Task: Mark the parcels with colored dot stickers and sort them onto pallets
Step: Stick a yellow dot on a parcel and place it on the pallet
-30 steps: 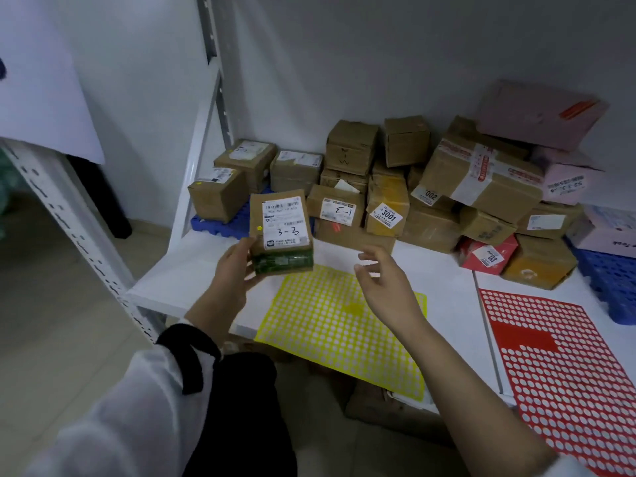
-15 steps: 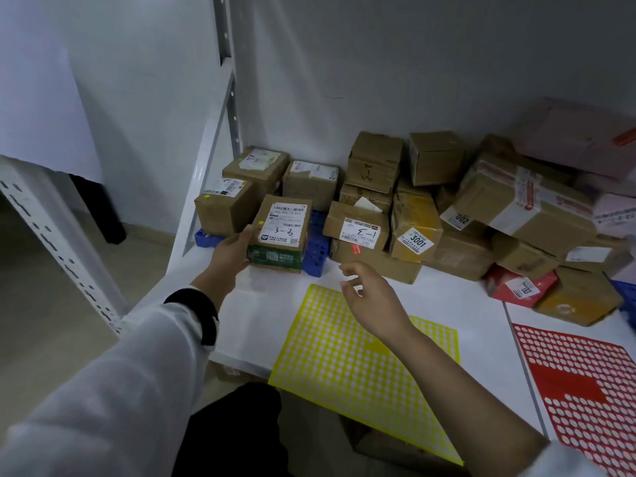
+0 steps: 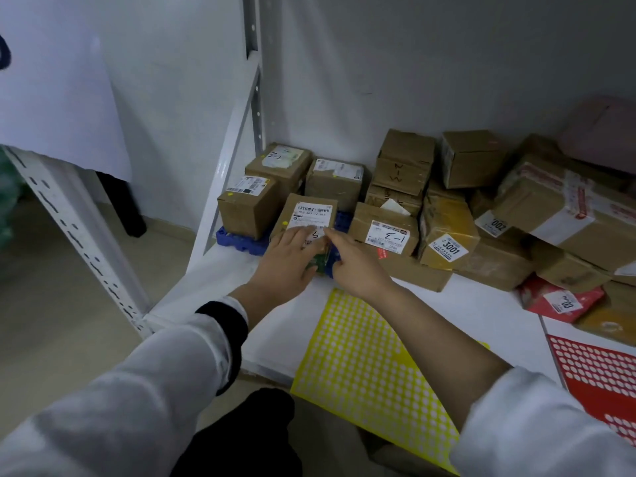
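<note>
Nearest, behind both wrists, the yellow sheet of dots lies on the shelf under the right forearm, with the red sheet well off to the right of the fingers.

The left hand lies flat on the parcel, its fingers straight and spread over the near half of the label, gripping nothing. The right hand touches the parcel's right edge with a straight index finger. Its other fingers are tucked against the side and hard to read, but none wraps the parcel.

The parcel sits on the blue pallet under the fingertips, a yellow dot showing just beyond the left fingers. Past the fingertips three boxes are already on the pallet. Right of the right fingers is the unsorted pile.

The step looks like placing: the marked parcel is down and is being squared up. Next, the hands should lift clear, one should take a parcel from the pile, and a dot of the matching colour has to be peeled.
</note>
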